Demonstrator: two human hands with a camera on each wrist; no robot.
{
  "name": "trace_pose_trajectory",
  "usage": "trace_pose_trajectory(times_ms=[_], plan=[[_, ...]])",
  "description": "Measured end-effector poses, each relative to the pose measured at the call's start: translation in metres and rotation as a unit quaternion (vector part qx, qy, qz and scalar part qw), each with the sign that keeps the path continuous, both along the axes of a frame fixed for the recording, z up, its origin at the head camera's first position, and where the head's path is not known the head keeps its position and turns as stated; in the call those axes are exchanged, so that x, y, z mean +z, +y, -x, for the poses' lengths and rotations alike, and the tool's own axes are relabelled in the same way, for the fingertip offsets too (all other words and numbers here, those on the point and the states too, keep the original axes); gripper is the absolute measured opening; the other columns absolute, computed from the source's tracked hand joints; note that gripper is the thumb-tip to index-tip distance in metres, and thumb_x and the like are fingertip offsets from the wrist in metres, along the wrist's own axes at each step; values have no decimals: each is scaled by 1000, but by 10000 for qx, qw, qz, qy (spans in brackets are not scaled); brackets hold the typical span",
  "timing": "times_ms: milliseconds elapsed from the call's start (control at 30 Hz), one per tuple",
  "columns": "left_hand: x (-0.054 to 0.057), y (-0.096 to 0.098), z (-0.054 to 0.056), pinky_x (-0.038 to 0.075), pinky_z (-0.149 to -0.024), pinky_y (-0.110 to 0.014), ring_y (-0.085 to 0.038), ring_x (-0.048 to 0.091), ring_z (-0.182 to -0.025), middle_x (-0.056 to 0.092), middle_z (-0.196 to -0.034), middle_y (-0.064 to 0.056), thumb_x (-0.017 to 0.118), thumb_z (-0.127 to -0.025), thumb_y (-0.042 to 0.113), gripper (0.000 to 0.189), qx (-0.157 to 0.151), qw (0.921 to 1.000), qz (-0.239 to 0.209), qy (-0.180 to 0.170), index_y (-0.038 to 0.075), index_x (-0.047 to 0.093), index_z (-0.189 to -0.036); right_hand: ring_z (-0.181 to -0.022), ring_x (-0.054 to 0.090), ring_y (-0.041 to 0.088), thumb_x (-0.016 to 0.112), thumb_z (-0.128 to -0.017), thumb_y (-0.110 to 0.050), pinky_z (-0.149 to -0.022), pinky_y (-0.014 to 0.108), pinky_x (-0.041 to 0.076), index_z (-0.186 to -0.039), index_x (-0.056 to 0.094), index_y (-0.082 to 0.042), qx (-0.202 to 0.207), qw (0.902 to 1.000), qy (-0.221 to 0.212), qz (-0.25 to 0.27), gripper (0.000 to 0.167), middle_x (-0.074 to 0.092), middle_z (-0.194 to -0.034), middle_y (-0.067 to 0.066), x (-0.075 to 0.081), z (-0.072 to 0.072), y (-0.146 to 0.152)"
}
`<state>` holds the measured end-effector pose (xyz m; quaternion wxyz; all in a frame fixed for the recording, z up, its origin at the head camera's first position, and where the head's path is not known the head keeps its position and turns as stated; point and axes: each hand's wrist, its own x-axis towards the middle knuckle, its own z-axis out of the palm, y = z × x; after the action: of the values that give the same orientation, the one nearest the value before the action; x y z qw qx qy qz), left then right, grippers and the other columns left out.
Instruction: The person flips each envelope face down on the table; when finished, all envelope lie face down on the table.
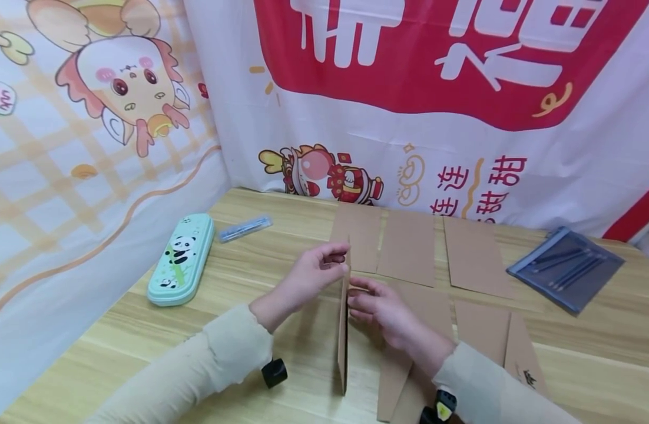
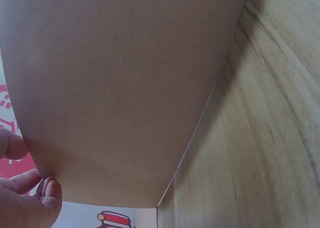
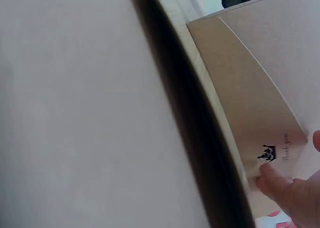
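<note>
A flat brown kraft-paper piece (image 1: 343,330) stands upright on its edge on the wooden table. My left hand (image 1: 321,268) pinches its far upper edge; the left wrist view shows the wide plain face (image 2: 125,87) and my fingertips (image 2: 50,188) at its border. On the other side, my right hand (image 1: 380,309) has its fingers loosely bent, tips right at the paper. In the right wrist view a digit of that hand (image 3: 287,190) lies by a printed crown and "Thank you" (image 3: 270,153) on a brown face with a slanting seam.
Several similar brown pieces lie flat, such as one at the back (image 1: 406,247) and one at the right (image 1: 478,330). A mint panda pencil case (image 1: 181,259) and a slim clear case (image 1: 245,228) sit left. A blue zip pouch (image 1: 565,268) with pencils lies right. Printed cloth (image 1: 345,118) hangs behind.
</note>
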<state>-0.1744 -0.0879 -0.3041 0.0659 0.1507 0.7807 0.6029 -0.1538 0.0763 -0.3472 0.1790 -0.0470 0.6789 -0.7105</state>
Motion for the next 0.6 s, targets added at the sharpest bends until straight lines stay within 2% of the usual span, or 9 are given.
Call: trace_pose_trajectory(times_ms=[100,200,267,333,433,600], plan=[[1,0,-2,48,-94,-34,-27,52,-112,55,-121,-15,57,-88,6,45,-7,10000,15,47,1,47,-131,-116,52,30,55,-87,-3,-96,40,46,-137,39,3,-23,9950,653,-760,53,46,-133,26,7,-4,1],[0,2,-2,48,-93,-33,-27,53,-111,55,-119,-15,57,-89,5,44,17,10000,-19,14,2,48,-131,-118,51,34,58,-89,-12,-94,42,47,-135,43,0,-137,9758,1463,-1622,50,52,-128,24,18,-11,4],[0,3,-2,49,-92,-33,-27,53,-110,55,-119,-16,56,-89,6,44,49,10000,-25,38,1,48,-131,-105,59,29,58,-90,-17,-86,38,52,-133,46,1,-209,9637,1827,-1937,47,60,-117,20,27,-15,5],[-1,4,-1,49,-91,-33,-27,53,-110,55,-119,-16,56,-89,5,44,67,9999,-11,102,1,48,-131,-85,62,21,58,-91,-20,-71,31,54,-130,49,1,-249,9550,2082,-2096,45,66,-99,14,34,-21,4],[-3,4,0,49,-92,-33,-26,53,-109,55,-119,-16,56,-89,4,43,81,9998,-5,200,0,48,-131,-61,54,11,59,-90,-22,-51,23,46,-127,51,2,-229,9473,2309,-2207,45,62,-75,5,40,-28,1],[-5,4,-1,49,-92,-33,-26,54,-107,57,-117,-16,56,-89,5,44,-17,9995,-101,292,-1,47,-131,-49,45,7,63,-87,-24,-42,20,38,-132,46,4,-157,9421,2457,-2277,56,54,-61,-2,38,-36,-6]])
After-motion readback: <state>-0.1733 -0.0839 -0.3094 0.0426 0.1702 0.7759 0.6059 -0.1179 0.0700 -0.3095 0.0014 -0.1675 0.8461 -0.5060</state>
